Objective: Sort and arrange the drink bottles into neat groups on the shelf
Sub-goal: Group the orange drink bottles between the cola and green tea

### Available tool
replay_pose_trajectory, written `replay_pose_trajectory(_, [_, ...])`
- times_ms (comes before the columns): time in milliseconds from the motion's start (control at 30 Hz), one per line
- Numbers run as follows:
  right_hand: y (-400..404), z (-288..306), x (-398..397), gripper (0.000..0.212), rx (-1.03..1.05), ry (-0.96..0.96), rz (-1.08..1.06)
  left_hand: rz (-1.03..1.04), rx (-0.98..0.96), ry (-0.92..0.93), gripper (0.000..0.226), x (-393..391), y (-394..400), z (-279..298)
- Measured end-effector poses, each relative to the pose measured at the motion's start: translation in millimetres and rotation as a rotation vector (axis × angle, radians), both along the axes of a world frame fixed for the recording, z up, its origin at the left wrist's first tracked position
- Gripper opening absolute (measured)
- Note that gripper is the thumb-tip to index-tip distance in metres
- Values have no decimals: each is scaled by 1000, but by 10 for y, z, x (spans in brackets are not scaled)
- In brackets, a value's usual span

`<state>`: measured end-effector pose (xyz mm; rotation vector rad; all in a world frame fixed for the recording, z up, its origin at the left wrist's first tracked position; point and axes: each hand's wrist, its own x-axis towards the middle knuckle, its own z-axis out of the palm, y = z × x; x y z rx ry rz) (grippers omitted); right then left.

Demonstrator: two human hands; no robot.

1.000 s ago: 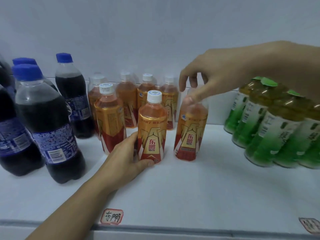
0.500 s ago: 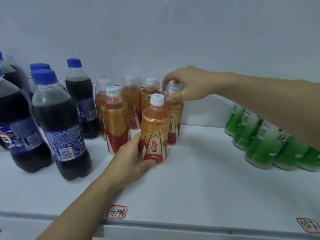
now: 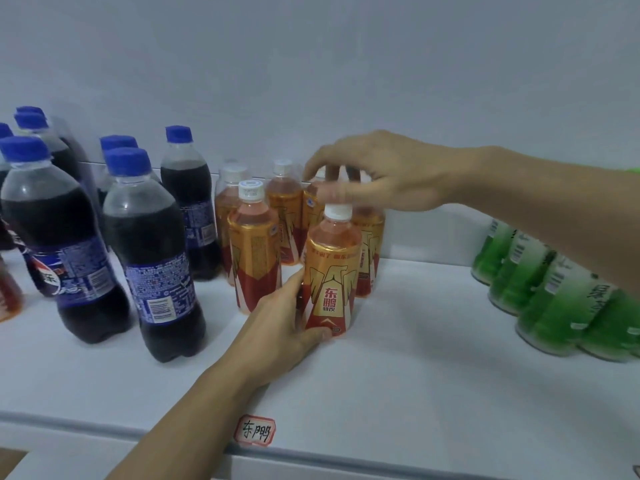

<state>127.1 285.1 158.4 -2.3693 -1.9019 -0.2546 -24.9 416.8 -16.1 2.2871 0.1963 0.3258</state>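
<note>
Left hand (image 3: 277,327) wrapped round the front orange bottle (image 3: 330,271), right hand (image 3: 377,174) loosely curled over rear caps, grip unclear; full, rigid, smooth-labelled, best gripped mid-body.

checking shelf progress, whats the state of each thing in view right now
front orange bottle: upright, capped, gripped low by the left hand
orange bottles behind: upright, capped, bunched together
right hand: fingers curled over the caps of the rear orange bottles
cola bottles: upright, blue caps on
green bottles: grouped at the right, tops hidden by the arm
shelf label: stuck on the front edge
</note>
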Motion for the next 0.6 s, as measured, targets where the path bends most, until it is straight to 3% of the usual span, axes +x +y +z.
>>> replay_pose_trajectory(67, [52, -90, -96, 33, -110, 39, 47, 21, 26, -3, 75, -16, 16, 5])
replay_pose_trajectory(167, [158, -148, -74, 9, -19, 81, 60, 75, 166, -1, 65, -99, 69, 16])
replay_pose_trajectory(267, [263, -117, -31, 13, 51, 120, -19, 119, 441, 18, 41, -193, 178, 85])
replay_pose_trajectory(367, [432, -131, 12, 17, 70, 92, -46, 180, 557, -13, 31, -257, 301, 81])
replay_pose_trajectory(467, [577, -143, 72, 17, 89, 54, -80, 235, 593, -45, 26, -271, 327, -56])
replay_pose_trajectory(600, [672, -156, 177, 19, 72, 25, -148, 126, 504, -29, 18, -227, 346, -201])
